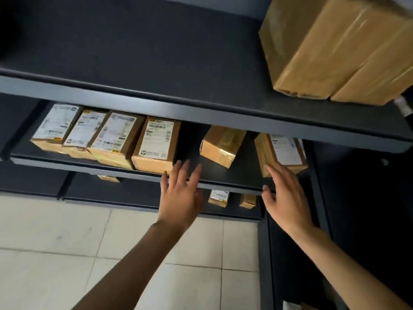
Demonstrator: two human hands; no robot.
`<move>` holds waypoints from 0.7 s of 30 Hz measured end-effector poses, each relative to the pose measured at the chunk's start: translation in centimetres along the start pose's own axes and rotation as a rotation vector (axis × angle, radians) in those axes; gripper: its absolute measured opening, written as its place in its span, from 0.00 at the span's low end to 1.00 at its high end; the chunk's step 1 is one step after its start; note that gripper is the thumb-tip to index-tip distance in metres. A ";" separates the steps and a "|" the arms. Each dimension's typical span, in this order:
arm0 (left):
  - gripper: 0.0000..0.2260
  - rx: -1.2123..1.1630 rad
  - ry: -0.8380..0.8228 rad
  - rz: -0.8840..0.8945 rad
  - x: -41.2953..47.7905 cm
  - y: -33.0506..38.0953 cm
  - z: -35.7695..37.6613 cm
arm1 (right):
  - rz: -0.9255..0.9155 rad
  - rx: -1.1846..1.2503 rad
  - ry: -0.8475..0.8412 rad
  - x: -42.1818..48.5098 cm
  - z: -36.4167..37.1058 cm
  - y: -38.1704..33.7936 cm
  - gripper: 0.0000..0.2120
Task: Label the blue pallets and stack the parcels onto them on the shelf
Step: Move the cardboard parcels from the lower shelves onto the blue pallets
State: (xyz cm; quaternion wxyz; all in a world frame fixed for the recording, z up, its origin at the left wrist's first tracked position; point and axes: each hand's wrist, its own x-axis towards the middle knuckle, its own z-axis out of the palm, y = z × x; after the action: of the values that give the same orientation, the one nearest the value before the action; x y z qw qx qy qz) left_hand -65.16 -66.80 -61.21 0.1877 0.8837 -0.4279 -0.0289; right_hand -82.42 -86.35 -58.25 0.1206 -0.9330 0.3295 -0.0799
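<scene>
Both my hands reach toward the middle shelf of a dark metal rack. My left hand is spread with straight fingers, its tips just right of a labelled cardboard parcel. My right hand is also spread, its fingertips at the lower corner of a labelled parcel at the shelf's right end. A small taped parcel sits between the two hands, further back. Three more labelled parcels line the shelf's left side. No blue pallet is in view.
A large taped cardboard box stands on the top shelf at the right. Small parcels lie on the lowest shelf. Pale floor tiles spread out below, and a dark rack upright runs down the right.
</scene>
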 end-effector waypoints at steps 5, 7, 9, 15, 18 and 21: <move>0.33 0.181 0.152 -0.077 4.8 -6.1 -1.7 | -0.081 0.025 0.053 5.1 4.2 -3.6 0.27; 0.39 0.206 0.166 -0.102 5.6 -9.8 -2.9 | -0.112 0.087 0.073 6.3 5.9 -6.4 0.27; 0.44 0.212 0.141 -0.127 5.8 -13.4 -4.0 | -0.132 0.167 0.067 7.0 7.3 -9.6 0.29; 0.49 0.302 -0.105 -0.226 3.7 -16.8 -3.3 | -0.192 0.311 -0.031 7.5 10.3 -18.1 0.32; 0.38 0.412 0.032 -0.151 3.9 -15.4 -2.8 | -0.128 0.193 -0.031 7.9 11.3 -20.5 0.30; 0.36 0.353 0.093 -0.219 4.4 -15.2 -3.1 | -0.033 0.069 -0.041 8.4 12.1 -21.6 0.34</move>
State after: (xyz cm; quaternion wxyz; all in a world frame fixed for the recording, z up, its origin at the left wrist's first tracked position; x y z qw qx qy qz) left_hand -50.38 -60.62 -63.28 0.0453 0.9444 -0.3188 0.0671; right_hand -60.30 -73.29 -63.28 0.1580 -0.9351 0.3084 -0.0742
